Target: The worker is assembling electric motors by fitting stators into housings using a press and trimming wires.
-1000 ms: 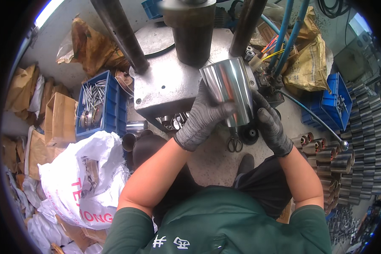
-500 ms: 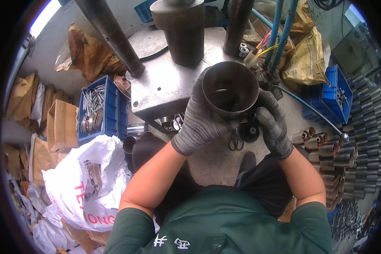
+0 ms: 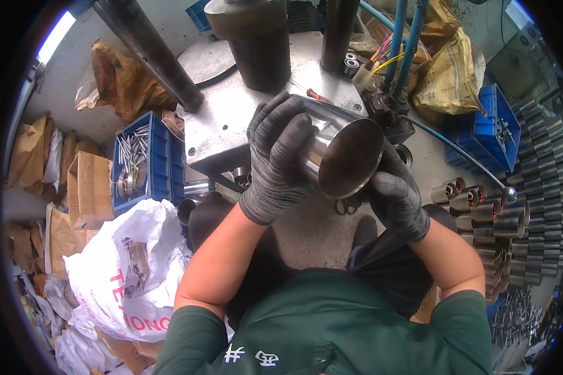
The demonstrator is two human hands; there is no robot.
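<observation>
metal tube (image 3: 338,142): held tilted in front of the torso, between both hands, its dark mouth turned to the lower right.
left hand (image 3: 275,153): gloved, curled around the tube's outer wall; a firm clasp is suggested.
right hand (image 3: 399,197): gloved, set at the rim's right side; whether the rim is pinched or only steadied cannot be told.
slip risk: the tube could be lost if the left clasp is eased, since smooth metal is met by glove fabric.
scissors (image 3: 346,207): partly hidden below the tube, over the floor (image 3: 313,247); a dropped tube could be dented there.
metal block (image 3: 216,134): seen beyond the left hand, under a dark ram (image 3: 256,59); the tube could be scratched if swung into its edge.
</observation>
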